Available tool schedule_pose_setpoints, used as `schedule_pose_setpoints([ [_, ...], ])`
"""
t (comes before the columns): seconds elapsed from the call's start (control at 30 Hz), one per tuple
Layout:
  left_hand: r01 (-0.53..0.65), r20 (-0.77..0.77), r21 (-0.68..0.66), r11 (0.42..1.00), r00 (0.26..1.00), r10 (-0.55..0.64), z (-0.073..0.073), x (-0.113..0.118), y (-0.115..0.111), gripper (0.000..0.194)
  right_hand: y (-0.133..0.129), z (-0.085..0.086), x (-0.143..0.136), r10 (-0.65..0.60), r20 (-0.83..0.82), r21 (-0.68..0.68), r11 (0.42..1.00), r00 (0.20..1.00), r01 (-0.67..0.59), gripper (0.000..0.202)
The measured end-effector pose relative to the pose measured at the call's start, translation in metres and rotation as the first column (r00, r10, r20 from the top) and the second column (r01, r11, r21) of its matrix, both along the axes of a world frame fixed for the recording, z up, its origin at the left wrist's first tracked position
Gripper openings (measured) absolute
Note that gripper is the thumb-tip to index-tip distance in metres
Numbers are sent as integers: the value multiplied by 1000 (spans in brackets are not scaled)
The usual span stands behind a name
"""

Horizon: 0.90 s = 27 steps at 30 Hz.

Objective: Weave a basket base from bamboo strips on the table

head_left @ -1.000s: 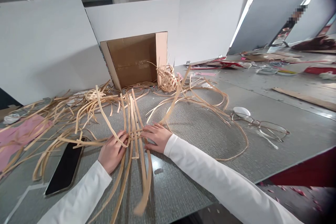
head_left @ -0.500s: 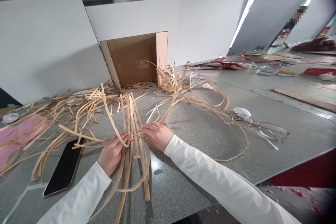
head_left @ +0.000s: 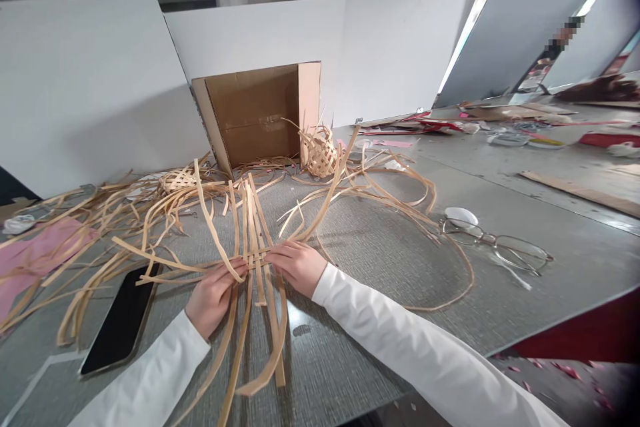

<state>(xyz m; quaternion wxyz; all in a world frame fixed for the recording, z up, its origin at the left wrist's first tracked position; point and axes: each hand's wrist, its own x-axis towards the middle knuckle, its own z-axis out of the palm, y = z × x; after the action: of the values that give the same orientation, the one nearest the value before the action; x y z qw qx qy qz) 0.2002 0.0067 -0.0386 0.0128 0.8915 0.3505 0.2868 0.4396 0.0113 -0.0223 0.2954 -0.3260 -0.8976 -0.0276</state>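
Between my hands lies a small woven patch of pale wooden strips [head_left: 257, 257], with long loose ends fanning toward the back and the front of the table. My left hand [head_left: 214, 290] grips the patch's left side, its fingers closed on the crossing strips; one strip [head_left: 210, 220] rises steeply beside its fingertips. On the right side, my right hand [head_left: 296, 265] presses its closed fingers onto the weave. Both sets of fingertips partly cover the crossings. A wide strip end [head_left: 265, 380] curls toward the front edge.
A black phone [head_left: 120, 320] lies left of my hands, near pink paper [head_left: 45, 253] and a heap of loose strips [head_left: 165, 207]. Eyeglasses [head_left: 520, 250] and a white round object [head_left: 461, 216] sit at right. Behind stand a cardboard box [head_left: 309, 97] and a small woven basket [head_left: 321, 155].
My right hand has shifted slightly left and down over the weave. The curved strip at the front has swung, its end now lower and broader in view. My left hand stays nearly in place.
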Motion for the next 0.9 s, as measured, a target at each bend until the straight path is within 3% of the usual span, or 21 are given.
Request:
schedule_pose_setpoints([
  [0.23,2,-11,-164,987,1000,-4,0,1,-4,34,1,-12,-8,56,71,-55,997,996,-52,25],
  [0.43,-27,-28,-183,983,999,22,5,6,-8,33,-1,-11,-8,60,100,-100,994,993,-50,24],
  [0.67,-41,-68,-178,983,997,30,6,7,-9,28,1,-13,-10,67,82,-44,997,994,-64,22],
  [0.77,-51,-47,-174,984,998,43,3,5,-9,28,-1,-3,-6,-12,35,20,1000,999,11,18],
  [0.9,-22,-49,-172,985,999,13,1,3,-8,29,-4,23,16,-266,-115,104,955,957,278,39],
])
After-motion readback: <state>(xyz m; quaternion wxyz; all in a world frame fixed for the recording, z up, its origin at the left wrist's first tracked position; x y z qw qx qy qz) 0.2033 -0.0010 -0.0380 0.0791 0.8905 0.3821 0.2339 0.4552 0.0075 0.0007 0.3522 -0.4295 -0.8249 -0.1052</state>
